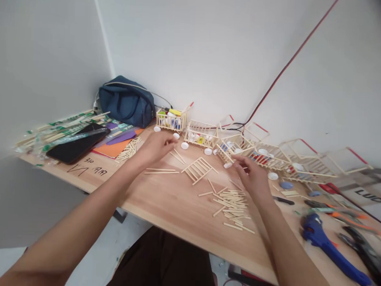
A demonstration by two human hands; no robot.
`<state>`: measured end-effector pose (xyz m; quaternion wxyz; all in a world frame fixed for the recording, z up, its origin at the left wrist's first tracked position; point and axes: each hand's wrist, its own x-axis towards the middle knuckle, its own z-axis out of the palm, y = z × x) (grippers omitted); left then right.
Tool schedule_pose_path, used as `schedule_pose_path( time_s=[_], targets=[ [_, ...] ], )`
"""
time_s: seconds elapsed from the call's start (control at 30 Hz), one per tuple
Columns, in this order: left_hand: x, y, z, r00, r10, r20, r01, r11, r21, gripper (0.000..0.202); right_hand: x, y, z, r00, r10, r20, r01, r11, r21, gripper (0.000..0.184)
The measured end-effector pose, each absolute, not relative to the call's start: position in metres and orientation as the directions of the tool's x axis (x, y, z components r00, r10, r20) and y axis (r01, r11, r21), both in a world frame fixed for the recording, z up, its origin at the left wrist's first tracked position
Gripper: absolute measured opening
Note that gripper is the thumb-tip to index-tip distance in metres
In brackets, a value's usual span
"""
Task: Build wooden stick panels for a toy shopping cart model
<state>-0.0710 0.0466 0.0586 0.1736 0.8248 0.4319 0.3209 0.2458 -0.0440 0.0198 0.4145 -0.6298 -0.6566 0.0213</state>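
Observation:
My left hand (156, 147) reaches over the wooden table (163, 200), fingers curled loosely near a few loose sticks (160, 171) and a white cap (176, 136); whether it pinches anything is unclear. My right hand (253, 175) hovers palm-down over a pile of short wooden sticks (233, 205), fingers bent, touching the edge of a stick cart (232, 149). Between the hands lies a flat ladder-like stick frame (198, 168). A row of small stick carts with white wheels (200, 135) stands along the wall.
A blue bag (126, 101) sits in the corner. A black phone (76, 147), coloured paper (115, 146) and packets of sticks (59, 128) lie at left. A blue glue gun (327, 243), pliers (362, 247) and a red cable (283, 67) are at right.

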Motion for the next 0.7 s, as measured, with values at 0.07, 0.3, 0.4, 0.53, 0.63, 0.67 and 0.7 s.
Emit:
schedule_pose_path(
  time_s=[0.07, 0.3, 0.4, 0.53, 0.63, 0.67, 0.7],
  targets=[
    [-0.088, 0.025, 0.051, 0.444, 0.844, 0.300, 0.699, -0.536, 0.474, 0.022, 0.249, -0.043, 0.019, 0.119, 0.839, 0.531, 0.812, 0.225, -0.538, 0.027],
    [-0.113, -0.023, 0.027, 0.427, 0.897, 0.118, 0.821, -0.438, 0.366, 0.008, 0.243, -0.043, 0.019, 0.049, 0.851, 0.522, 0.807, 0.275, -0.523, 0.020],
    [-0.112, -0.029, 0.024, 0.444, 0.892, 0.086, 0.793, -0.435, 0.425, 0.007, 0.240, -0.043, 0.018, 0.059, 0.841, 0.538, 0.815, 0.271, -0.512, 0.019],
    [-0.110, -0.041, 0.024, 0.509, 0.860, 0.041, 0.772, -0.477, 0.419, 0.007, 0.242, -0.042, 0.017, 0.070, 0.820, 0.567, 0.812, 0.284, -0.511, 0.018],
    [-0.108, -0.051, 0.026, 0.541, 0.841, 0.005, 0.774, -0.500, 0.389, 0.012, 0.247, -0.042, 0.018, 0.071, 0.814, 0.577, 0.802, 0.298, -0.518, 0.018],
    [-0.106, -0.054, 0.026, 0.546, 0.838, -0.002, 0.778, -0.506, 0.373, 0.012, 0.249, -0.042, 0.019, 0.073, 0.814, 0.576, 0.800, 0.298, -0.522, 0.018],
    [-0.105, -0.056, 0.026, 0.556, 0.831, 0.000, 0.777, -0.520, 0.356, 0.012, 0.251, -0.042, 0.019, 0.078, 0.815, 0.574, 0.799, 0.294, -0.525, 0.019]
  ],
)
